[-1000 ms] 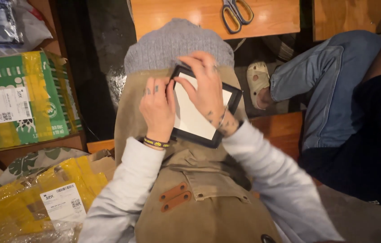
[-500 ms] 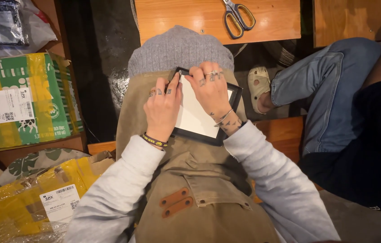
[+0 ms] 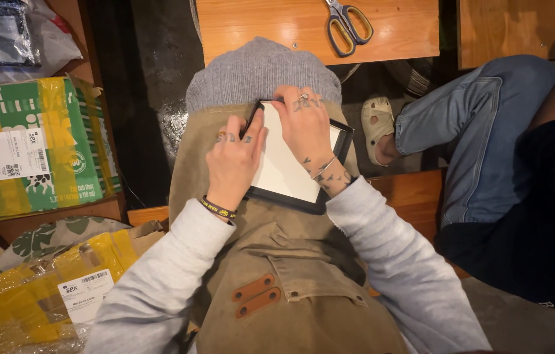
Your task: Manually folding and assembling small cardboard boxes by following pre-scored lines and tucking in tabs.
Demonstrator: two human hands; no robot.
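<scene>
Black-rimmed white frame (image 3: 290,172), tan apron (image 3: 277,275), green-and-yellow box (image 3: 32,147), yellow-handled scissors (image 3: 348,25)
</scene>
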